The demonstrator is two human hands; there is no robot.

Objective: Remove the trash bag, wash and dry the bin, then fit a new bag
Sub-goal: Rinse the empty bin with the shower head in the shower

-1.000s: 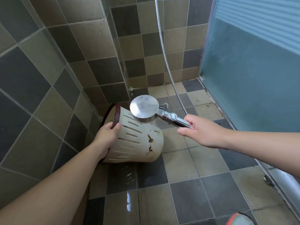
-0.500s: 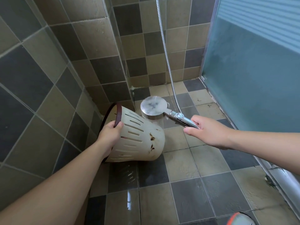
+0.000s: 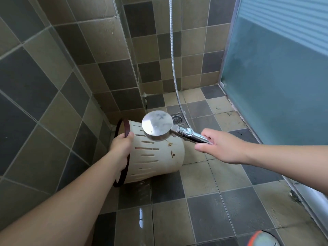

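Cream plastic, slotted and stained brown, the bin (image 3: 156, 155) lies tipped on its side on the tiled floor (image 3: 204, 201), dark rim toward the wall. The left hand (image 3: 120, 148) clamps that rim, its fingers hidden inside. Just right of this grip, the right hand (image 3: 220, 148) is closed round the shower head (image 3: 158, 127) handle; the hose (image 3: 174, 68) runs out of frame above.

- Walls (image 3: 44, 82) tiled in a patchwork of dark grey and olive-tan squares, meeting at a corner.
- Floor (image 3: 230, 206) in the same tile mix, wet and glossy near the bottom.
- Round metal drain (image 3: 177, 119) set into the floor by the corner.
- Frosted blue-green glass door (image 3: 276, 77) along the right, pale daylight showing through.
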